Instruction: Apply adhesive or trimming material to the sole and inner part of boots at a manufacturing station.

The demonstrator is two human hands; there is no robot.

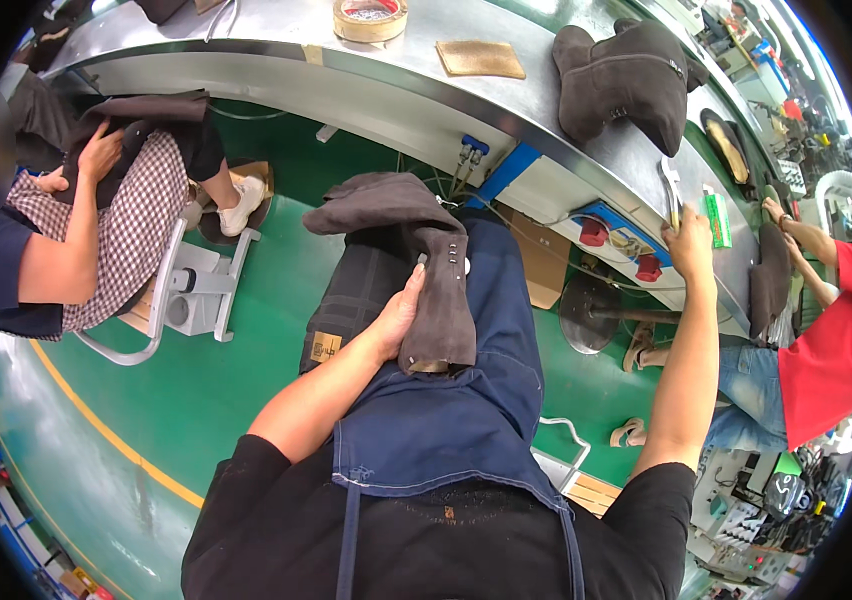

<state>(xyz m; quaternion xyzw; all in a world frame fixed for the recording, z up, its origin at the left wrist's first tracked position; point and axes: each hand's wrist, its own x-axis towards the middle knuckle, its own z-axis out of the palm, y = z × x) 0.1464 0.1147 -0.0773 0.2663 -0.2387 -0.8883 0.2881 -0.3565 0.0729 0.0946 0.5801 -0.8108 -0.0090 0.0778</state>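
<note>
Head view: I look down on my lap, where a dark brown suede boot (416, 260) lies across my denim apron (466, 400); I place everything else from that boot.
Boot: its shaft runs down my right thigh toward me, its foot end points away toward the worktop (506, 100), and a row of small metal studs shows on the shaft.
Left hand: my left hand (396, 315) lies against the left side of the boot's shaft, the fingers wrapped onto the suede and holding it steady on the apron.
Right hand: my right hand (688, 245) is well apart from the boot, up at the worktop's near edge to the right, the fingers closed around the handle of a metal tool (671, 190).
Green box: a small green box (716, 215) lies on the worktop just right of that tool.
Second boot: beyond my boot, up on the worktop, sits another brown suede boot (626, 80).
Tape and pad: farther left of that on the worktop are a roll of tape (371, 20) and a tan square pad (479, 60).
Neighbour left: far left of my boot a seated person in a checked apron holds a dark boot with one hand (98, 152).
Neighbour right: far right, a person in a red shirt (826, 350) reaches to the worktop.
Floor: green floor (226, 400) lies under my boot.
</note>
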